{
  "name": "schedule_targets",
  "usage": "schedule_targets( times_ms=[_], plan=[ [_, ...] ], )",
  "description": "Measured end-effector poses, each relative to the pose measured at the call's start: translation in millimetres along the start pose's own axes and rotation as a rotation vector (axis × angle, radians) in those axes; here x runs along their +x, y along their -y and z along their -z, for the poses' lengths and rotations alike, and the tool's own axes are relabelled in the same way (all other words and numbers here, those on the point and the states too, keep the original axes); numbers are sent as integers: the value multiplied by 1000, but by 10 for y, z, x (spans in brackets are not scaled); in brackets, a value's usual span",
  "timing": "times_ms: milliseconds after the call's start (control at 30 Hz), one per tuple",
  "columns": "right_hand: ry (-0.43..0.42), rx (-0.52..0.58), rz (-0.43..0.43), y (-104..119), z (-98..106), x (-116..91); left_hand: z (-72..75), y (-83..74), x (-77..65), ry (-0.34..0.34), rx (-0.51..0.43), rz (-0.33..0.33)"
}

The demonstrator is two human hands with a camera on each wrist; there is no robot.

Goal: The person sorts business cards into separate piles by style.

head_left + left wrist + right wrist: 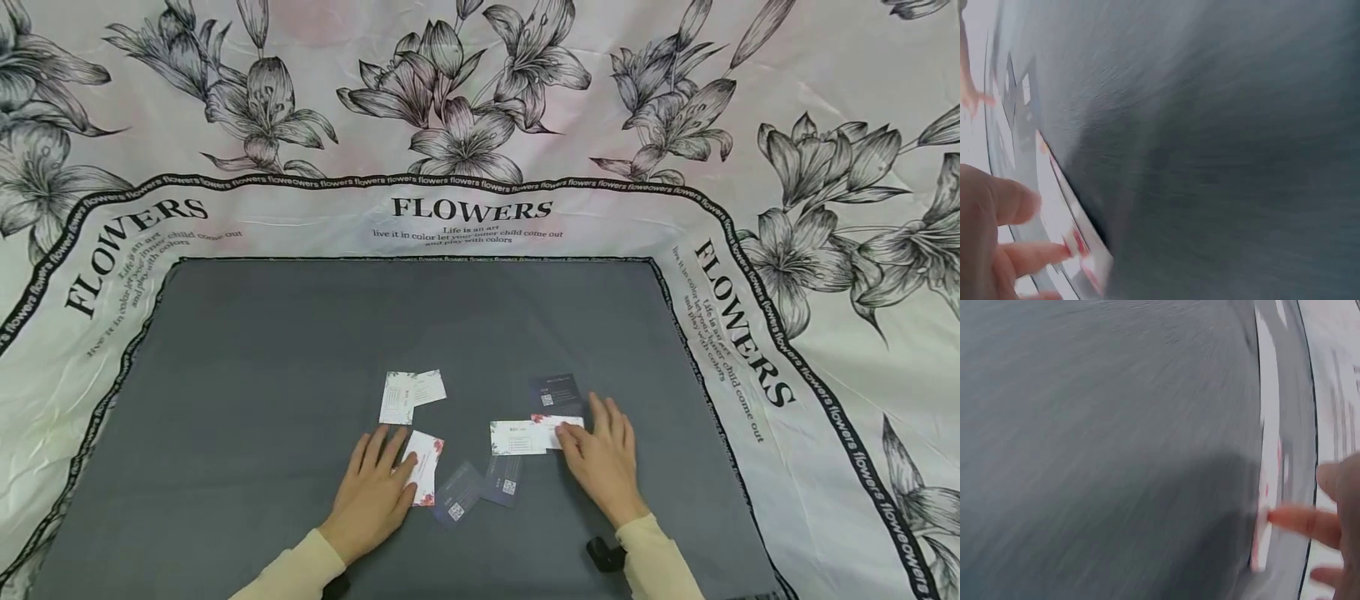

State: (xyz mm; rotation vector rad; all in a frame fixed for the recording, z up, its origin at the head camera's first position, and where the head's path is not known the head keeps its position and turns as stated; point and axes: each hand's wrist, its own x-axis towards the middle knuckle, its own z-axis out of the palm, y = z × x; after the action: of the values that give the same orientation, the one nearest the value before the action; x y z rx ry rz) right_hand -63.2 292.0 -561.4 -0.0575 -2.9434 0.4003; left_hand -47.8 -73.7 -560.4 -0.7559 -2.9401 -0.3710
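Observation:
In the head view my left hand (373,487) lies palm down, its fingers spread. Its fingertips touch a white business card (425,479) with red flowers at its corners; the left wrist view shows a finger on this card (1063,212). To the right, my right hand (606,458) has its fingers extended, with a fingertip on another white card (553,423) with red flowers. That card overlaps a white card with grey-green corners (513,438). In the right wrist view, a finger meets the red-flowered card (1264,531) close to its end.
Two overlapping white cards (397,398) lie beyond my left hand. Dark cards lie between the hands (457,496), under the white pair (504,483) and farther back (557,390). The grey cloth centre (300,333) has a white flower-print border (300,217).

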Motion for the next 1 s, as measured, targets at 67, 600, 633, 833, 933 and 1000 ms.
schedule_targets(
  times_ms=[67,600,633,833,933,1000],
  plan=[
    [3,3,-69,-147,71,-71,32,112,-119,-43,11,42],
    [128,44,9,761,-391,361,-187,-19,540,6,60,54],
    [142,38,40,843,-388,306,-186,-83,495,11,63,33],
    [164,-4,152,1151,-367,171,-187,-461,206,104,54,-108],
    [185,-18,225,1235,-380,183,-238,-615,100,156,-9,-180],
    [215,-17,264,1249,-386,189,-267,-644,31,157,-53,-198]
  ],
)
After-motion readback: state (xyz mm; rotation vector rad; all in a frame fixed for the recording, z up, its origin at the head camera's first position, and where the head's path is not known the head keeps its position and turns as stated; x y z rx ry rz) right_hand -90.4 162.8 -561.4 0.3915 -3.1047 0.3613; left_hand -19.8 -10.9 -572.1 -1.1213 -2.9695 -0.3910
